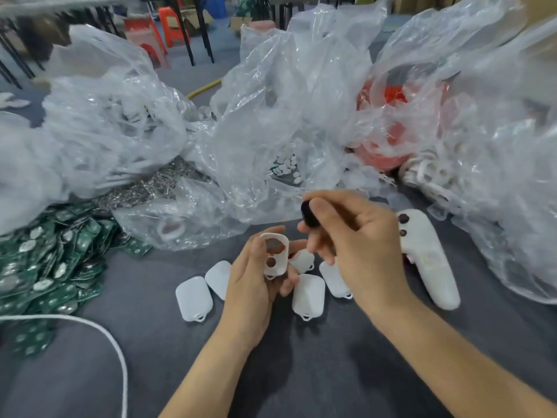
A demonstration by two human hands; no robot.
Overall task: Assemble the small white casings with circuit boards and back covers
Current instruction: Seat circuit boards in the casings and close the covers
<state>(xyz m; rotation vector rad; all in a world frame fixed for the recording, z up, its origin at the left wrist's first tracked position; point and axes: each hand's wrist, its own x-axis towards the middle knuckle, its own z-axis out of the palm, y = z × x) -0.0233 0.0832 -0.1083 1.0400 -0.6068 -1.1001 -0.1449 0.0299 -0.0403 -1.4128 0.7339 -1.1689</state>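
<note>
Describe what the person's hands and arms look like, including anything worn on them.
Both are bare. The left hand and right hand carry no gloves, and no rings show on the visible fingers. The left forearm and right forearm have no sleeves, watch or bands up to the frame's lower edge. No markings show.

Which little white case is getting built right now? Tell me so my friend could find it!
Look at the grey table, where small white rounded plastic casings lie flat in the middle. One casing is up above them, gripped in the left hand, just below the small black piece the right hand pinches. Only it shows two round holes, big above small.
</note>
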